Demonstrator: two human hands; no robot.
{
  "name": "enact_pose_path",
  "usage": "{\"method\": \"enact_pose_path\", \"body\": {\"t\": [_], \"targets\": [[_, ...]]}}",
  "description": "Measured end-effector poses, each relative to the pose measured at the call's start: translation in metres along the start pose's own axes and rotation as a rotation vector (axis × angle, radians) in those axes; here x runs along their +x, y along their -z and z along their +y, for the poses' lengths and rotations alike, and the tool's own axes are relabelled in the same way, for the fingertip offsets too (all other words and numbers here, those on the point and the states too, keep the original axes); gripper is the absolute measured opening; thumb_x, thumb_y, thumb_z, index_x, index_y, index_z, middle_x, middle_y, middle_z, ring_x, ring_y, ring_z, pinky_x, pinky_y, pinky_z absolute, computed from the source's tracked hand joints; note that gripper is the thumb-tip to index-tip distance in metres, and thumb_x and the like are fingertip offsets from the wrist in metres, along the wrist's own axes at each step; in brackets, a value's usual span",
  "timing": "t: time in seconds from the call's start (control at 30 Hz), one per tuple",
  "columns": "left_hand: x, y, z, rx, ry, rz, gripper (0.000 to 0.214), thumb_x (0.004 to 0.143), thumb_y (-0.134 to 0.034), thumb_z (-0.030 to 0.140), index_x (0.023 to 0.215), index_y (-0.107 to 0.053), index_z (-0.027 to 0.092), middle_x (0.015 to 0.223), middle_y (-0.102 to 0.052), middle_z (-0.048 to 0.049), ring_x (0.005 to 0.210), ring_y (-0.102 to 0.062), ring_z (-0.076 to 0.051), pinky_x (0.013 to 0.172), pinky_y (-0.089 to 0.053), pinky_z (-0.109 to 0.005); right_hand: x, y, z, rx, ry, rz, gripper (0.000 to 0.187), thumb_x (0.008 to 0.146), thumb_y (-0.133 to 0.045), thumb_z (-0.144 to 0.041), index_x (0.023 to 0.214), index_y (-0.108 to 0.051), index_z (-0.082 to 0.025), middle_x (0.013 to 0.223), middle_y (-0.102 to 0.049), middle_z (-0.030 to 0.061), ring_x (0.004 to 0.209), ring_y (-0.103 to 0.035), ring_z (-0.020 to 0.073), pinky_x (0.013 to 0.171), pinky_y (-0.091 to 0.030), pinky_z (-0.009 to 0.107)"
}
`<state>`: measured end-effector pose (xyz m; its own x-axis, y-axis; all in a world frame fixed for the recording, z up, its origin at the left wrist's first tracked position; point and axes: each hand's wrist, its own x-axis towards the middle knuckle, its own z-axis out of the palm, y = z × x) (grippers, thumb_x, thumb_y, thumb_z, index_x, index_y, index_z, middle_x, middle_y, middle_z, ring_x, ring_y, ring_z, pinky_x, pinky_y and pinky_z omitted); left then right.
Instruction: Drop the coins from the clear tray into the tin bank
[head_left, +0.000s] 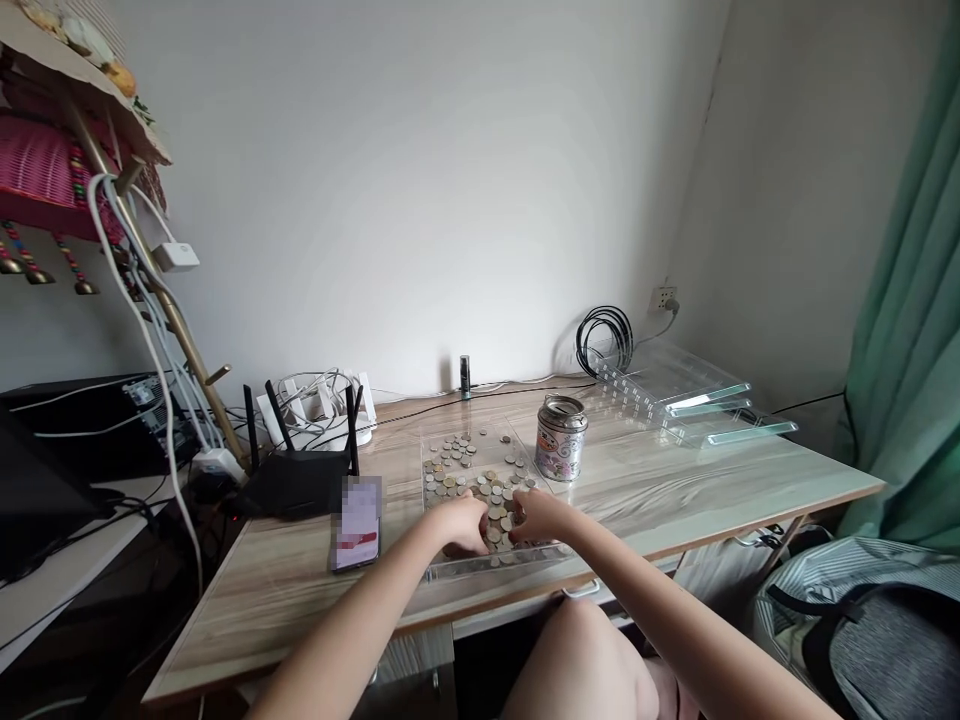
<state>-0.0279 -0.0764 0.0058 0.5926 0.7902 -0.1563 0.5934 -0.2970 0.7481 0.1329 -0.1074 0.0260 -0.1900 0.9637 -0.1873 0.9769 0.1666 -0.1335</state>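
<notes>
Many loose coins (493, 478), silver and brassy, lie spread over a shallow clear plastic tray (465, 570) on the desk. My left hand (463, 524) reaches into the tray with its fingers curled down among the coins. Opposite it, my right hand (541, 514) is also curled, thumb and fingertips at the coins on the right side. What either hand holds is hidden by the fingers. Behind my right hand a round patterned tin (561, 440) stands upright, a coin slot showing in its metal lid.
A phone (358, 525) and a black router (300, 480) with upright antennas sit left of the tray. A small dark bottle (465, 378) stands by the wall. Clear plastic trays (675, 395) and a coiled black cable (604, 340) are at the back right. A bag (877, 630) stands beyond the desk's right edge.
</notes>
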Motion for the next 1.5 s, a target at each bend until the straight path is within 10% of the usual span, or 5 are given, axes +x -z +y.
{"method": "enact_pose_path", "body": {"t": [0.57, 0.83, 0.97, 1.27, 1.5], "targets": [[0.009, -0.004, 0.003, 0.053, 0.122, -0.159, 0.016, 0.046, -0.065, 0.012, 0.051, -0.051, 0.019, 0.052, -0.053, -0.0021, 0.052, -0.057, -0.024, 0.05, -0.047, -0.038, -0.002, -0.004, -0.017, 0.217, 0.043, -0.105, 0.028, 0.05, -0.058, -0.015, 0.078, -0.063, -0.016, 0.075, -0.064, 0.0048, 0.059, -0.057, 0.0148, 0.044, -0.04, 0.02], [0.003, -0.005, -0.007, 0.052, 0.004, 0.047, 0.03, 0.039, -0.066, 0.002, 0.039, -0.043, 0.021, 0.046, -0.045, -0.0012, 0.078, -0.056, -0.029, 0.069, -0.045, -0.038, 0.003, -0.005, -0.021, 0.2, 0.092, -0.114, 0.028, 0.049, -0.059, -0.016, 0.077, -0.063, -0.016, 0.071, -0.064, 0.0034, 0.061, -0.058, 0.0148, 0.048, -0.041, 0.019], [-0.001, 0.0, -0.012, -0.011, 0.03, -0.073, 0.028, 0.042, -0.064, 0.002, 0.038, -0.044, 0.022, 0.041, -0.043, 0.001, 0.072, -0.056, -0.024, 0.068, -0.045, -0.034, 0.002, -0.002, -0.029, 0.203, 0.103, -0.128, 0.024, 0.049, -0.059, -0.013, 0.072, -0.064, -0.014, 0.072, -0.064, 0.0056, 0.064, -0.058, 0.0162, 0.051, -0.041, 0.02], [-0.015, 0.01, 0.032, 0.572, 0.181, -0.241, 0.026, 0.045, -0.067, 0.021, 0.069, -0.059, 0.015, 0.075, -0.061, -0.0067, 0.065, -0.056, -0.019, 0.056, -0.043, -0.026, 0.009, 0.0, -0.033, 0.297, 0.113, -0.312, 0.025, 0.052, -0.051, -0.008, 0.072, -0.063, -0.014, 0.066, -0.064, 0.0024, 0.058, -0.058, 0.0126, 0.05, -0.044, 0.018], [-0.014, 0.012, 0.027, 0.502, 0.137, -0.311, 0.015, 0.052, -0.06, 0.016, 0.066, -0.06, 0.017, 0.064, -0.059, -0.0013, 0.055, -0.051, -0.013, 0.049, -0.038, -0.021, 0.018, 0.003, -0.028, 0.376, 0.121, -0.425, 0.017, 0.051, -0.053, -0.009, 0.064, -0.063, -0.013, 0.053, -0.059, -0.0013, 0.052, -0.056, 0.0104, 0.051, -0.045, 0.02]]}}
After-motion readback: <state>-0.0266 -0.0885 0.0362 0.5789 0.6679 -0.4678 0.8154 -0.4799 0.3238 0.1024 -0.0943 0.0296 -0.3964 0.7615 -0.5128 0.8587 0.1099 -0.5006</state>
